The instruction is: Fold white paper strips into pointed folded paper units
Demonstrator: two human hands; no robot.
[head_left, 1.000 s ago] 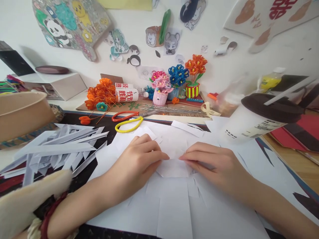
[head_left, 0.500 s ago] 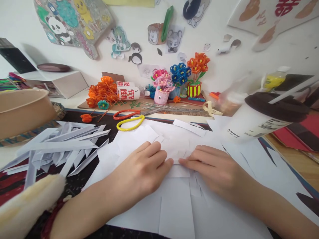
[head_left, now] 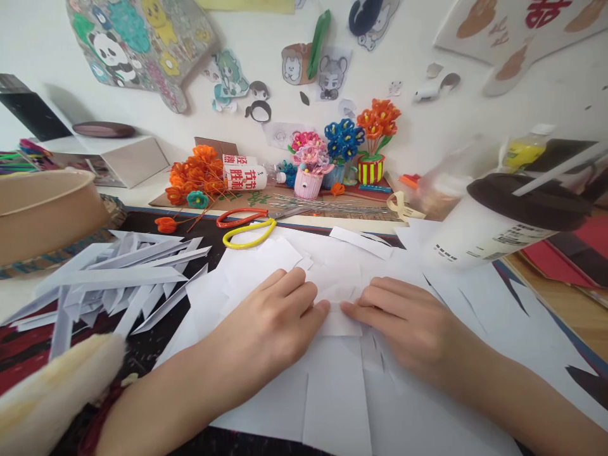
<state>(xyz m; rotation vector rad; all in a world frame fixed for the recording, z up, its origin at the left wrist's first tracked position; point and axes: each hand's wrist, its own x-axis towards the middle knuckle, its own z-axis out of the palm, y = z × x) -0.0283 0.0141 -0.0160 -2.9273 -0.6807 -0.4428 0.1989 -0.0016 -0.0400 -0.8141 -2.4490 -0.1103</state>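
A small piece of white paper lies in front of me, with a fold line across it. My left hand is closed at its left side, fingers curled and thumb pressed on the paper. From the right, my right hand pinches the same piece, its thumb tip a short gap from the left thumb. Curled fingers hide part of the paper's edges. Beneath both hands spread loose white sheets. Beyond them rest scissors with one red and one yellow handle.
Folded paper strips are heaped at the left, by a tan round container. A lidded cup with a straw stands at the right. Pipe-cleaner flowers line the back. A plush, furry thing sits beside my left forearm.
Both hands keep nearly the same place on the paper. The fingers have shifted very slightly; nothing was let go or picked up.
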